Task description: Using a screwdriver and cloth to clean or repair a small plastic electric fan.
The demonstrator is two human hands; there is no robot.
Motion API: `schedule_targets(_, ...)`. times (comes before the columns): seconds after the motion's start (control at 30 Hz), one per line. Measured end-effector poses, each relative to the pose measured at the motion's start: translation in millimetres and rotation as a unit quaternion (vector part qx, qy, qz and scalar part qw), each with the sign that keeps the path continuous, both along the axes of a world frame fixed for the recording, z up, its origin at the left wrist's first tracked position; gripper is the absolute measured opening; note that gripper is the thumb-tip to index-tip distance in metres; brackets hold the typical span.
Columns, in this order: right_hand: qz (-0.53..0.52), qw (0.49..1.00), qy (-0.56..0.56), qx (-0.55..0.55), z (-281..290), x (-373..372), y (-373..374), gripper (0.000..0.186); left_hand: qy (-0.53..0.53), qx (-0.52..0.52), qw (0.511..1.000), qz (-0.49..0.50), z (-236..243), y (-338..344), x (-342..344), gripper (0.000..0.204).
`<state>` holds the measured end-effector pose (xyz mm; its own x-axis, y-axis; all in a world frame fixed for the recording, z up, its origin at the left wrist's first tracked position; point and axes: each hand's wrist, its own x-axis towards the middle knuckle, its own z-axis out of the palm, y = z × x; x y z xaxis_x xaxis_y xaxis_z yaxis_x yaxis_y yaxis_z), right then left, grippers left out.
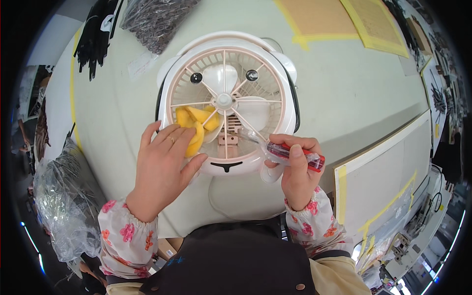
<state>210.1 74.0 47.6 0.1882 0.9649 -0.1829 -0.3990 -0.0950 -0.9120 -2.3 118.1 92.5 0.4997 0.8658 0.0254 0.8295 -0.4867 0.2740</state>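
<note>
A round white fan (224, 102) with pinkish spokes, white blades and two black eye-like discs lies face up in front of me. My left hand (167, 155) rests at its lower left rim, its fingers closed over a crumpled yellow cloth (195, 129). Part of this cloth lies in among the spokes. A screwdriver (295, 155) with a red and clear handle is gripped in my right hand (298, 169) at the lower right rim. Its thin shaft points left into the fan, towards a pinkish block (227, 140) low inside; whether the tip touches anything I cannot tell.
A clear bag of dark small parts (156, 20) lies beyond the fan, beside black strips (93, 37). Another plastic bag (66, 196) bulges at the left edge. On the right stands a pale board (378, 167) edged with yellow tape. A thin cord (216, 206) curves below the fan.
</note>
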Motion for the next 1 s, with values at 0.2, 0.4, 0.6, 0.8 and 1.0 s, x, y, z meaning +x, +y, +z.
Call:
schedule_targets(0.2,-0.007,1.0,-0.005,0.006,-1,-4,-2,0.022,0.162,-0.289,0.941,-0.072,-13,51,-1,0.041)
schedule_targets(0.4,-0.008,0.997,0.073,-0.002,-2,-6,1,0.017,0.202,-0.303,0.926,-0.097,-28,64,1,0.047)
schedule_targets(0.6,-0.011,0.997,0.06,0.046,-1,-20,-5,0.01,0.111,-0.319,0.941,-0.029,-54,59,-10,0.048)
schedule_targets(0.8,0.019,0.997,0.02,0.07,-2,-24,-7,0.012,0.15,-0.26,0.953,0.03,-64,52,-15,0.048)
schedule_targets(1.0,0.018,0.996,-0.025,0.089,-2,-25,-7,0.014,0.141,-0.331,0.932,0.028,-56,56,-15,0.051)
